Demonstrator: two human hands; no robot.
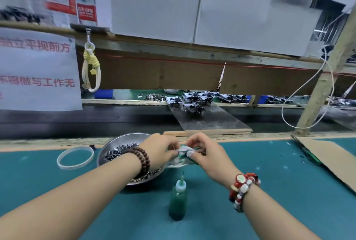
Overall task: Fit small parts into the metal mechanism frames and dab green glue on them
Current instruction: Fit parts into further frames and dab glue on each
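On the worktop (289, 182) a bowl (123, 139) of small parts (119, 150) sits left of centre, with a ring (75, 158) lying just to its left. A glue bottle (178, 199) stands upright near the front, right of the bowl. Both hands, the left hand (159, 150) and the right hand (206, 155), meet behind the bottle, holding a crumpled cloth (183, 153) between their fingers (190, 154). A sheet of cardboard (331, 159) lies at the far right. Behind the worktop, mechanism frames (192, 101) sit on a plate (212, 120), beneath a shelf (173, 47) carrying boxes (192, 8).
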